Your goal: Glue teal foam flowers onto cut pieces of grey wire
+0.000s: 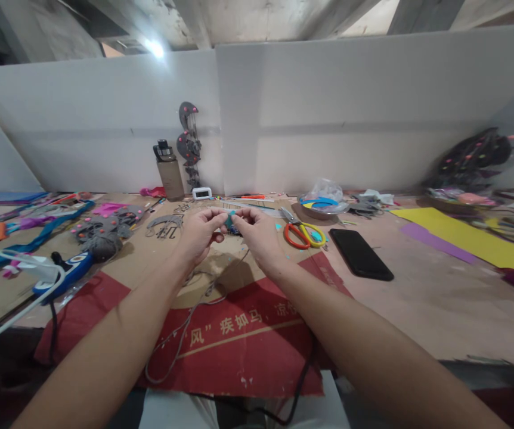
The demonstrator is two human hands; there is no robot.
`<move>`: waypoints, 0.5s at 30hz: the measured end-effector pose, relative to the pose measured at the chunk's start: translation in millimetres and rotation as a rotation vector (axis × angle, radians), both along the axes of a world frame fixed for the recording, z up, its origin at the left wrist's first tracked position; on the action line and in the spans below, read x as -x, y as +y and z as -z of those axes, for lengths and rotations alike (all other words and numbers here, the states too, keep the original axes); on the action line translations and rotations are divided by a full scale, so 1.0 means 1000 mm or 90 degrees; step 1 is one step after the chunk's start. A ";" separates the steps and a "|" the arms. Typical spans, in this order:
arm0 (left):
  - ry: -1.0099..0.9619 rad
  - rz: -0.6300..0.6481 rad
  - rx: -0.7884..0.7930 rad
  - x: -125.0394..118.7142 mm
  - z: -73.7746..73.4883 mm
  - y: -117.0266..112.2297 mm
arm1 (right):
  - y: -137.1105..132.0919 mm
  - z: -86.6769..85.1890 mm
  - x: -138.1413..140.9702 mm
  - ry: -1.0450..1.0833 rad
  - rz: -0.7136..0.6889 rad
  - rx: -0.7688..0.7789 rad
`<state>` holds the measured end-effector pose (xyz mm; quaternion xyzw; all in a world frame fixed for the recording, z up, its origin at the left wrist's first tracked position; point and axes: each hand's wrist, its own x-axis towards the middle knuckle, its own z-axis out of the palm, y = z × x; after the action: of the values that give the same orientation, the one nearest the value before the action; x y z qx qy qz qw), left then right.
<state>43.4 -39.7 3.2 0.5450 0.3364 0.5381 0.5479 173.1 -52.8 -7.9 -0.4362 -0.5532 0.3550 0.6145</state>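
Note:
Between the fingertips of my left hand [206, 233] and my right hand [257, 233] is a small teal piece [229, 220]. Both hands are closed in a pinch on it, thumbs turned towards each other. Fingers cover most of the piece, so its kind cannot be made out. Below them a grey yarn strand [188, 322] trails in loops over the red and brown cardboard [257, 357]. Just right of my right hand lie scissors [304, 233] with one red and one yellow handle, blades pointing away. Small blue scraps are scattered near them.
A black phone [361, 254] lies on the right, beyond it yellow sheets [458, 235]. At left are a grey yarn ball [102, 245] and a blue power strip [71, 271] with a white cable. A bottle [170, 176], a small clock [202, 193] and a bowl [322, 210] stand near the back wall.

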 end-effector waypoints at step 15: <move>-0.064 0.007 0.071 -0.003 0.005 0.003 | -0.003 0.000 0.003 0.044 0.008 0.005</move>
<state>46.2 -37.1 -1.6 0.4878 0.3346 0.5424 0.5966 169.7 -55.7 -7.9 -0.4297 -0.5275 0.3680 0.6338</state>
